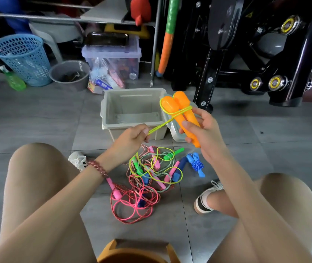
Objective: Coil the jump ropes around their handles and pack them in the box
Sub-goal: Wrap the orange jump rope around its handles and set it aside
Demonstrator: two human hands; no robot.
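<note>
My right hand (201,128) grips two orange handles (179,109) held together, with a few turns of yellow-green rope (162,124) wound around them. My left hand (132,135) pinches that rope and holds it taut down to the left. Just beyond my hands stands an open grey box (132,111) with nothing visible inside. On the floor between my knees lies a tangled pile of jump ropes (145,185) with pink, green and blue handles. A coiled blue rope (196,164) lies at its right.
The box lid (176,131) leans at the box's right side. A blue basket (22,57), a grey bucket (69,74), a clear storage bin (113,57) and black gym equipment (255,54) line the back. A brown stool (138,251) sits under me.
</note>
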